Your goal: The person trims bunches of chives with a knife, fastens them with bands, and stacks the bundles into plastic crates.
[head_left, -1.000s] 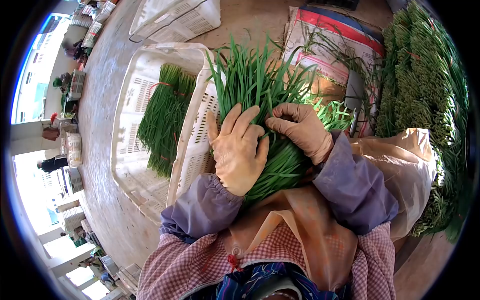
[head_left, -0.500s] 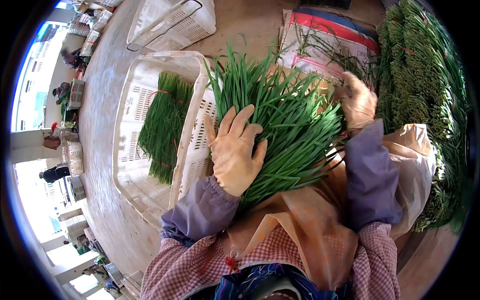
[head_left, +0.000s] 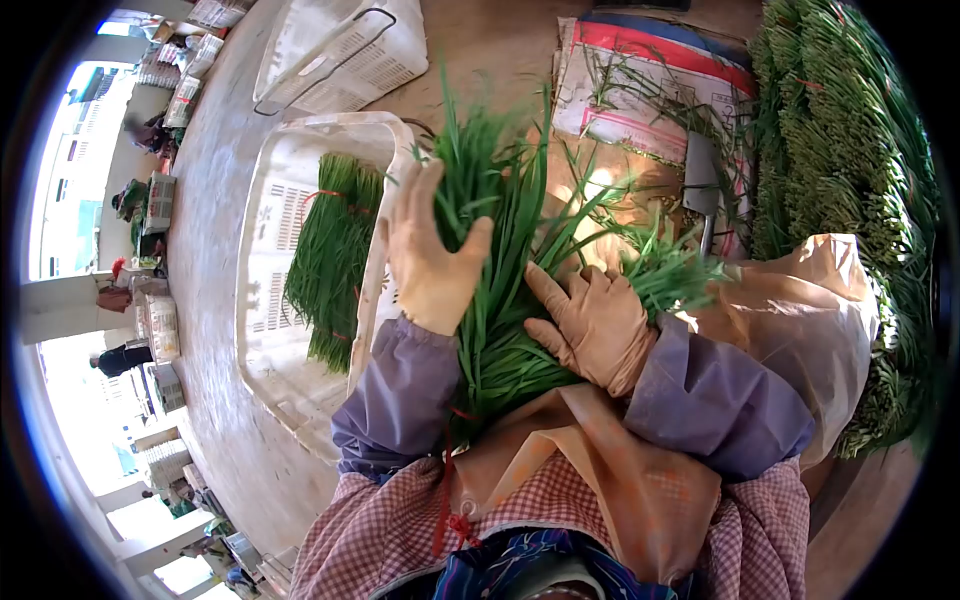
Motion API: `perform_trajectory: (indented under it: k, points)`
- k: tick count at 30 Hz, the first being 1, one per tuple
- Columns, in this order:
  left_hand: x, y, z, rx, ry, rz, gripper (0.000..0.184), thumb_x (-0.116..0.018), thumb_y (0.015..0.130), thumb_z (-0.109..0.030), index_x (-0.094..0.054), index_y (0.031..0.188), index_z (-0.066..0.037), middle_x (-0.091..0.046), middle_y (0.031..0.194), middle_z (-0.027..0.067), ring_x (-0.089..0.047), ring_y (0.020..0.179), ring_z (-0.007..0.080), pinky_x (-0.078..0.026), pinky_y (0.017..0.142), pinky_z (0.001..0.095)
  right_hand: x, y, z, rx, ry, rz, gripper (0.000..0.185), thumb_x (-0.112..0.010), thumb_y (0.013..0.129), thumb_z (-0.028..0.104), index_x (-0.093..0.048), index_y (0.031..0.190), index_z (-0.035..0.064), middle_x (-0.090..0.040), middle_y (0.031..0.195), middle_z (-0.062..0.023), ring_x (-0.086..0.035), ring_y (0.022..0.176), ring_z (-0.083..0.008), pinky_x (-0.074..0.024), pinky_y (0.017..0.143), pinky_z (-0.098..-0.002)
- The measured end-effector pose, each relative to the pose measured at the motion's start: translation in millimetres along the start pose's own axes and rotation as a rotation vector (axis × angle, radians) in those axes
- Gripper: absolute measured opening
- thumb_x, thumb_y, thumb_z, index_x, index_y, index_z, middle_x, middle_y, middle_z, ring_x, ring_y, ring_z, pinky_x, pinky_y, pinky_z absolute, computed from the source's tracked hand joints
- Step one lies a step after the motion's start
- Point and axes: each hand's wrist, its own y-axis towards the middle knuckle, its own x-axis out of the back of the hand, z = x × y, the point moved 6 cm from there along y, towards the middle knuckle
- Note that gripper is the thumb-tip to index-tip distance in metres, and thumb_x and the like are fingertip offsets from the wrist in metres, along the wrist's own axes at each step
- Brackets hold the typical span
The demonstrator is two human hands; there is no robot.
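Note:
Long green leaves that look like garlic chives [head_left: 510, 310] lie in a loose pile on my lap. My left hand [head_left: 430, 250], in a pale glove, cups the pile's left side, with leaves between its thumb and fingers. Flat on the chives' right side rests my right hand [head_left: 600, 330], also gloved, its fingers apart. Some leaf tips are smeared by motion. To the right, a broad-bladed knife [head_left: 702, 172] lies with its blade pointing away from me, near cut scraps [head_left: 665, 265].
A white crate [head_left: 262, 330] at my left holds chive bundles [head_left: 335, 265] tied with red bands. Another white crate [head_left: 345, 55] stands beyond it. Printed sacks [head_left: 640, 75] lie ahead, and stacked chives [head_left: 830, 200] rise on the right. People are at work far left.
My right hand has come left and down onto the chives, uncovering the knife. My left hand has shifted up and left. The leaves have been drawn leftward into a narrower pile.

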Motion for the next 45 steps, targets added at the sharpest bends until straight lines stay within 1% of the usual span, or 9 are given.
perform_trajectory:
  k: [13, 17, 23, 25, 30, 35, 37, 42, 45]
  points:
    - [-13.5, -18.3, 56.6, 0.551, -1.124, 0.09, 0.071, -0.065, 0.081, 0.009, -0.033, 0.145, 0.007, -0.058, 0.124, 0.0142, -0.061, 0.106, 0.0197, -0.049, 0.092, 0.0298, -3.4, -22.5, -11.7, -0.083, 0.137, 0.059, 0.051, -0.055, 0.094, 0.044, -0.058, 0.124, 0.0029, -0.064, 0.105, -0.021, -0.06, 0.099, -0.0377, -0.0421, 0.092, -0.0488]
    - [12.2, -15.7, 35.2, 0.427, -1.187, 0.009, 0.069, -0.061, 0.085, 0.01, -0.032, 0.147, 0.005, -0.058, 0.124, 0.0123, -0.06, 0.103, 0.0171, -0.049, 0.09, 0.0288, 17.3, -30.8, 1.0, 0.083, 0.071, -0.291, 0.051, -0.064, 0.088, 0.036, -0.057, 0.129, 0.007, -0.059, 0.116, -0.0177, -0.054, 0.114, -0.0386, -0.0335, 0.104, -0.0567]
    - [84.7, -23.8, 2.0, -0.141, -0.219, -0.379, 0.061, -0.064, 0.091, -0.006, -0.036, 0.143, 0.009, -0.049, 0.14, 0.0244, -0.048, 0.131, 0.0307, -0.036, 0.112, 0.0391, 0.1, -34.1, 4.1, 0.149, -0.015, -0.175, 0.048, -0.066, 0.085, 0.031, -0.058, 0.123, 0.0041, -0.059, 0.114, -0.0144, -0.055, 0.111, -0.0341, -0.0299, 0.104, -0.0635]
    - [110.2, -33.3, -9.8, -0.378, -0.515, -0.635, 0.06, -0.068, 0.091, -0.015, -0.043, 0.139, 0.01, -0.049, 0.14, 0.0263, -0.05, 0.128, 0.0359, -0.038, 0.111, 0.0398, 6.8, -32.5, 5.2, 0.18, 0.006, -0.219, 0.043, -0.064, 0.085, 0.03, -0.059, 0.118, 0.0017, -0.059, 0.108, -0.0152, -0.055, 0.104, -0.0342, -0.0349, 0.102, -0.0575]
    - [101.9, -59.2, -3.6, -0.04, -0.097, 0.223, 0.094, -0.088, 0.066, -0.049, -0.052, 0.132, 0.006, -0.059, 0.131, 0.0233, -0.057, 0.121, 0.0323, -0.044, 0.102, 0.0409, 2.5, -33.6, 1.1, 0.179, 0.084, -0.156, 0.047, -0.062, 0.087, 0.033, -0.056, 0.122, 0.0028, -0.055, 0.118, -0.0225, -0.054, 0.11, -0.0392, -0.0382, 0.102, -0.0528]
    - [91.1, -109.4, 56.6, 0.307, -0.002, 0.711, 0.084, -0.093, 0.062, -0.038, -0.059, 0.126, 0.004, -0.065, 0.122, 0.0235, -0.062, 0.118, 0.0313, -0.047, 0.1, 0.0387, -3.0, -35.7, -5.4, 0.133, 0.217, 0.005, 0.055, -0.058, 0.091, 0.042, -0.051, 0.129, 0.0036, -0.054, 0.125, -0.0226, -0.055, 0.108, -0.0416, -0.042, 0.098, -0.0533]
    - [71.3, -116.8, 31.2, 0.091, -0.099, 0.899, 0.096, -0.094, 0.058, -0.038, -0.052, 0.133, 0.006, -0.062, 0.123, 0.0272, -0.061, 0.117, 0.0351, -0.047, 0.1, 0.0413, -1.2, -36.3, -1.4, 0.137, 0.172, -0.032, 0.06, -0.061, 0.089, 0.043, -0.049, 0.135, 0.0063, -0.056, 0.119, -0.0223, -0.056, 0.105, -0.0393, -0.0466, 0.089, -0.0515]
    - [40.8, -122.0, 5.7, 0.161, -0.006, 0.796, 0.112, -0.091, 0.058, -0.042, -0.036, 0.143, 0.004, -0.061, 0.117, 0.0276, -0.062, 0.11, 0.0388, -0.049, 0.096, 0.044, 1.5, -35.9, -4.1, 0.099, 0.135, -0.027, 0.073, -0.065, 0.085, 0.047, -0.043, 0.143, 0.0076, -0.056, 0.116, -0.0222, -0.057, 0.103, -0.0381, -0.051, 0.082, -0.0494]
    - [61.1, -95.3, -8.4, -0.043, -0.031, 0.563, 0.108, -0.09, 0.059, -0.037, -0.036, 0.144, 0.001, -0.062, 0.11, 0.0254, -0.063, 0.103, 0.0392, -0.05, 0.089, 0.0448, 16.6, -34.5, -7.7, 0.123, 0.172, -0.145, 0.071, -0.068, 0.082, 0.046, -0.048, 0.138, 0.0066, -0.057, 0.113, -0.0221, -0.06, 0.095, -0.038, -0.0524, 0.08, -0.0475]
